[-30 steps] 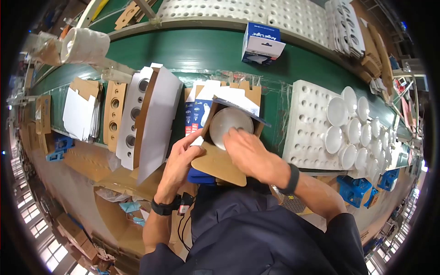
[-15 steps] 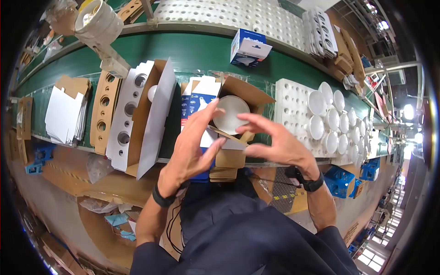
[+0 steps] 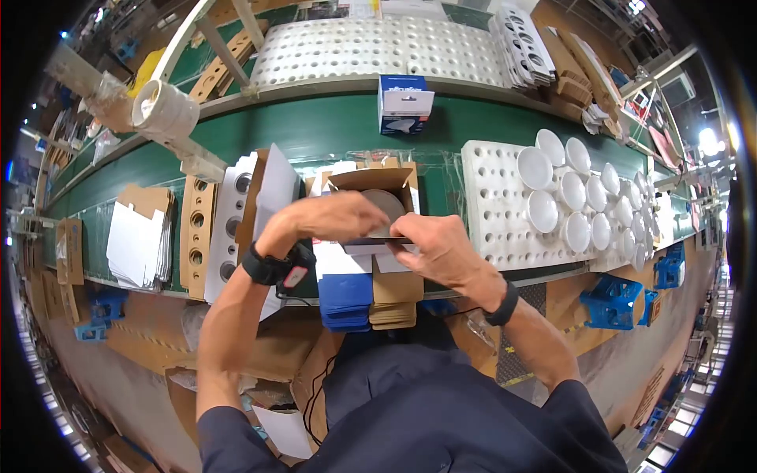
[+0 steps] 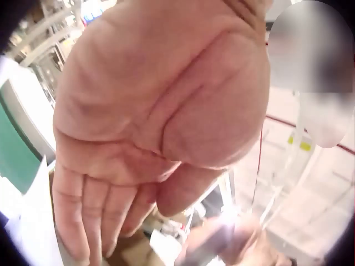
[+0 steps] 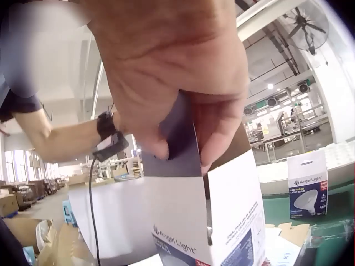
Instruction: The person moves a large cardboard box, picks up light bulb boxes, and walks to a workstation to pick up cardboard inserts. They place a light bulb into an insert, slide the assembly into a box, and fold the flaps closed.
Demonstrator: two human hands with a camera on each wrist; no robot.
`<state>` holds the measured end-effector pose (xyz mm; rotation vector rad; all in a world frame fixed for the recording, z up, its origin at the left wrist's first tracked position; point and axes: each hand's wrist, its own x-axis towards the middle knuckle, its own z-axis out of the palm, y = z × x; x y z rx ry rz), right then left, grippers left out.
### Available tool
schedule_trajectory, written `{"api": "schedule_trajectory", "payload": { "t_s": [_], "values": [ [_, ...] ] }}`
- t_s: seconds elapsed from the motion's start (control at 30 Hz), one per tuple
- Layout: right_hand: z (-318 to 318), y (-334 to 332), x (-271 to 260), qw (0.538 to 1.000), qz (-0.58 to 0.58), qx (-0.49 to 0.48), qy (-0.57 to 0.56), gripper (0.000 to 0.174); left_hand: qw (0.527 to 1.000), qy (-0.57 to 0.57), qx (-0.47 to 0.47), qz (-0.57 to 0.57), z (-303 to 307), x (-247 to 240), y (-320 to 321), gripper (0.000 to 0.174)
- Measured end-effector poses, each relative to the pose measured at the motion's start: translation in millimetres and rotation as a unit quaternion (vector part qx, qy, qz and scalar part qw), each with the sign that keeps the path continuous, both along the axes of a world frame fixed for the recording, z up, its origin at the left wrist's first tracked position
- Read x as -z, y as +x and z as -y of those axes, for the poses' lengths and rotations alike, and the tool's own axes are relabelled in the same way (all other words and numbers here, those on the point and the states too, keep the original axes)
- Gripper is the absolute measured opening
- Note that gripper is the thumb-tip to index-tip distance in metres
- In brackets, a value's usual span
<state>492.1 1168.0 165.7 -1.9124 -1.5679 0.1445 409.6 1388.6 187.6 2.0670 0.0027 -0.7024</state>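
A cardboard light bulb box (image 5: 186, 221), printed blue and white, stands with its top open in front of the person. The pale round face of a bulb (image 3: 384, 202) shows inside it, partly covered by the hands. My right hand (image 3: 435, 246) pinches a flap (image 5: 180, 138) at the near edge of the box between thumb and fingers, best seen in the right wrist view. From the left, my left hand (image 3: 339, 216) reaches across the opening. Its fingers (image 4: 94, 205) extend with the palm toward the camera in the left wrist view.
Flat blue cartons (image 3: 344, 301) and brown ones (image 3: 394, 299) are stacked at the near edge. To the right, a white foam tray (image 3: 489, 205) carries several bulbs. A closed bulb box (image 3: 404, 106) stands behind; cardboard inserts with holes (image 3: 197, 229) stand left.
The right hand has gone from the bulb's face to pinching the near flap. The left hand has left the box's side and now reaches over the opening.
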Motion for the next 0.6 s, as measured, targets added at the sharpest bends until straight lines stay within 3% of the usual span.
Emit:
{"api": "schedule_trajectory", "payload": {
  "t_s": [0.03,0.07,0.17,0.2,0.27,0.37,0.43,0.5,0.6],
  "values": [
    [2.7,0.8,1.9,1.000,-0.004,0.004,-0.001,0.021,0.996,0.006,0.085,0.020,9.7,3.7,4.8,0.032],
    [6.1,0.8,4.5,1.000,0.008,0.017,-0.001,0.023,0.996,0.003,0.090,0.012,13.1,1.0,6.4,0.032],
    [5.8,1.4,10.4,0.999,0.004,0.047,0.002,0.027,0.995,-0.093,-0.013,-0.014,13.4,1.0,12.0,0.037],
    [5.1,1.8,11.0,0.999,-0.003,0.051,0.003,0.028,0.994,-0.036,-0.022,-0.100,12.7,-6.3,18.7,0.033],
    [5.4,2.3,12.0,0.999,0.001,0.049,-0.001,0.029,0.995,-0.078,-0.015,-0.055,5.5,12.5,20.8,0.024],
    [4.4,4.4,13.6,1.000,0.006,0.011,-0.012,0.032,0.997,-0.045,0.045,-0.034,3.2,24.3,26.1,0.021],
    [9.1,12.3,23.3,0.995,0.009,0.050,0.085,0.040,0.999,-0.041,0.002,-0.035,2.1,29.6,24.4,0.020],
    [15.4,11.6,28.9,0.994,-0.026,0.072,0.081,0.067,0.994,-0.067,-0.083,-0.021,11.2,30.2,14.7,0.017],
    [17.7,6.9,41.4,0.995,-0.004,0.048,0.090,0.085,0.998,-0.021,-0.047,-0.031,19.8,31.9,15.5,0.016]
  ]
}}
